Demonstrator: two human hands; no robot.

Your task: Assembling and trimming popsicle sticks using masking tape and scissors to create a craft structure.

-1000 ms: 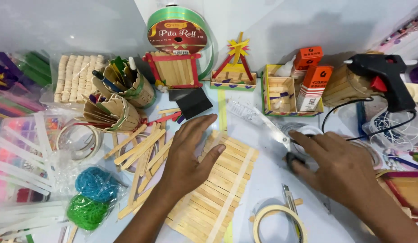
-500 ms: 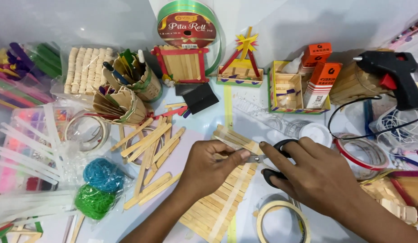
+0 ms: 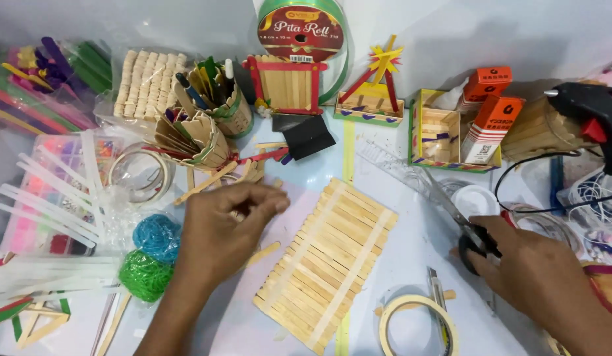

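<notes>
Cluttered white craft table (image 3: 411,277): left hand (image 3: 220,231) curled over loose wooden sticks (image 3: 207,181), frame center-left; right hand (image 3: 536,277) grips black-handled scissors (image 3: 461,221), lower right; flat panel of glued wooden sticks (image 3: 329,260) btwn them.

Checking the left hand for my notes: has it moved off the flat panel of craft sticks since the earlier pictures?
Yes. The left hand has slid left off the stick panel, toward the loose sticks.

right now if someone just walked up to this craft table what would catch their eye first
Probably the flat panel of craft sticks at the centre, lying between the two hands. The right hand grips black-handled scissors at its right, while the left hand hovers over loose sticks. At the back, a big green ribbon roll stands out.
</notes>
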